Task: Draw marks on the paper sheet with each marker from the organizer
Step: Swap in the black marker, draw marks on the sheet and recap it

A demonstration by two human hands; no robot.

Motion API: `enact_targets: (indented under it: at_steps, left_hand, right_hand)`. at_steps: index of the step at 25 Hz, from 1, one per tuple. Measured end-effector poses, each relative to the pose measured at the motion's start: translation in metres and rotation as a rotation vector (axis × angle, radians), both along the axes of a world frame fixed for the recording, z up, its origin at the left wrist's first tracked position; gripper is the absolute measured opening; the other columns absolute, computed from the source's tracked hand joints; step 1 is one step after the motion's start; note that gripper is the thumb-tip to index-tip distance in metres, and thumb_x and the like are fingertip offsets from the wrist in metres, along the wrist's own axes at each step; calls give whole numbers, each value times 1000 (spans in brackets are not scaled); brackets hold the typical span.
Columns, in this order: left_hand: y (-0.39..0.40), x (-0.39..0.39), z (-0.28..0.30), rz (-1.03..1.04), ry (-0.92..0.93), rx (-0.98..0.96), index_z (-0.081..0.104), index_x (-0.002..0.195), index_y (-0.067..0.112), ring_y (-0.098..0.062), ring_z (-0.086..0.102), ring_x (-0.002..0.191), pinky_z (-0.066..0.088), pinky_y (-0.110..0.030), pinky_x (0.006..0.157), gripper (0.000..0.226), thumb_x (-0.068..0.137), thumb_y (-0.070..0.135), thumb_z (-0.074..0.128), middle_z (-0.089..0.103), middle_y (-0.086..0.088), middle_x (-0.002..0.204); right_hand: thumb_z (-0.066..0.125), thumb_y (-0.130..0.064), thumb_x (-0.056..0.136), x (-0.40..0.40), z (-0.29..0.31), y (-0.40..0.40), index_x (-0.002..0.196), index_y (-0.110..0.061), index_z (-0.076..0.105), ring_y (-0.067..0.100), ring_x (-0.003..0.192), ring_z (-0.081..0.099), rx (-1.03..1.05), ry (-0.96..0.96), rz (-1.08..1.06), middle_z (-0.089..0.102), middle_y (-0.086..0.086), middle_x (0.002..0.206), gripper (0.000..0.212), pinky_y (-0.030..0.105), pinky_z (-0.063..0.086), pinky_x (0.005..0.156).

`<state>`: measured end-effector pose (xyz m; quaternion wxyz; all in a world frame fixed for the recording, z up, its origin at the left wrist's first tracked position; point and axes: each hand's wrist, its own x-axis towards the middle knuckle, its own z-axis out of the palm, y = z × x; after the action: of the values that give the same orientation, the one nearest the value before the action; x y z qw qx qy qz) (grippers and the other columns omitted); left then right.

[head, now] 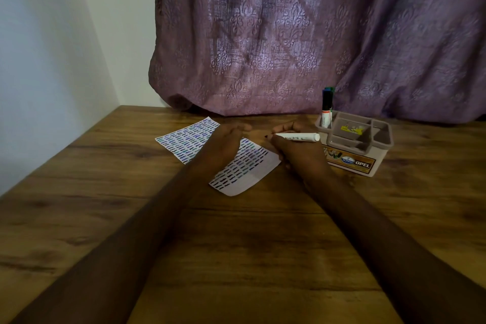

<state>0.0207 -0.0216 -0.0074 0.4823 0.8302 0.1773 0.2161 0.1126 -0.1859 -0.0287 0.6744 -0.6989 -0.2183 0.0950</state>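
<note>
A white paper sheet (pixel 249 168) lies on the wooden table, covered with rows of short dark, blue and green marks. My left hand (pixel 226 142) rests flat across the middle of the sheet, fingers apart. My right hand (pixel 292 147) holds a white marker (pixel 297 137) level, its uncapped dark tip pointing left just above the sheet's far right edge. To the right stands a beige organizer (pixel 368 150) with compartments. Upright markers (pixel 327 108) with dark and green caps stand in its back left slot.
A purple patterned curtain (pixel 289 34) hangs behind the table and touches its back edge. A white wall (pixel 52 60) borders the left side. The wooden table (pixel 236 244) extends toward me beneath both forearms.
</note>
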Motion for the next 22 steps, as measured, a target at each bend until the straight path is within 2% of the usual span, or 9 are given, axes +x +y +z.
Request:
enact_targets:
  at_steps: [1, 3, 6, 8, 12, 14, 16, 19, 22]
  left_hand:
    - [1, 0, 4, 10, -34, -171, 73, 100, 22, -3, 60, 76, 43, -17, 66, 33, 99, 11, 42, 64, 4, 95]
    - [5, -1, 6, -36, -159, -489, 73, 107, 17, -7, 58, 73, 43, -18, 62, 34, 99, 2, 43, 66, -2, 92]
    - [13, -2, 4, -90, -313, -830, 64, 125, 4, -13, 62, 89, 54, -23, 77, 31, 101, -3, 47, 68, -9, 105]
    - [16, -1, 2, -92, -355, -963, 63, 126, 3, -15, 68, 98, 60, -21, 81, 30, 100, -3, 51, 70, -9, 111]
    - [16, 0, -2, -105, -352, -1087, 69, 109, 4, -14, 78, 84, 61, -21, 70, 17, 97, -1, 58, 77, -8, 100]
    - [15, 0, -4, -137, -341, -1069, 69, 108, 4, -14, 79, 84, 61, -21, 70, 17, 96, -1, 59, 80, -7, 94]
    - [14, 0, -5, -162, -330, -1042, 70, 110, 3, -18, 78, 90, 61, -23, 74, 18, 94, -1, 61, 80, -9, 97]
    - [10, -1, -6, -175, -317, -1038, 70, 107, 2, -22, 78, 92, 61, -23, 74, 16, 94, 1, 62, 78, -14, 100]
    - [5, -3, -5, -177, -313, -1150, 68, 103, 3, -22, 79, 84, 62, -22, 70, 12, 96, 0, 59, 80, -14, 90]
  right_hand:
    - [78, -22, 93, -2, 2, 1, 95, -7, 74, 4, 53, 64, 21, -53, 9, 75, -2, 70, 16, 18, 46, 43]
    - [75, -28, 95, -7, 5, 3, 94, -8, 76, 11, 63, 66, 72, -88, 47, 76, 1, 74, 20, 22, 46, 46]
    - [74, -24, 97, -12, 9, 4, 104, -2, 72, 22, 71, 69, 160, -134, 114, 80, 14, 91, 23, 25, 46, 47]
    - [75, -25, 97, -14, 8, 5, 105, -2, 70, 20, 73, 72, 131, -216, 135, 81, 9, 94, 25, 26, 48, 49]
    - [75, -24, 98, -17, 7, 5, 101, -6, 73, 14, 71, 74, 102, -255, 123, 82, 3, 92, 18, 31, 50, 50]
    - [74, -22, 98, -18, 7, 5, 99, -7, 74, 14, 70, 74, 111, -270, 120, 82, 4, 92, 16, 32, 50, 50]
    - [74, -20, 98, -18, 7, 5, 101, -4, 74, 14, 70, 73, 125, -268, 134, 82, 9, 94, 16, 32, 49, 50]
    - [75, -20, 97, -19, 6, 6, 100, -2, 76, 9, 68, 73, 139, -286, 128, 82, 7, 88, 18, 24, 49, 50]
    - [75, -20, 97, -21, 2, 7, 98, -4, 80, 2, 67, 72, 150, -337, 106, 79, -2, 79, 16, 12, 50, 56]
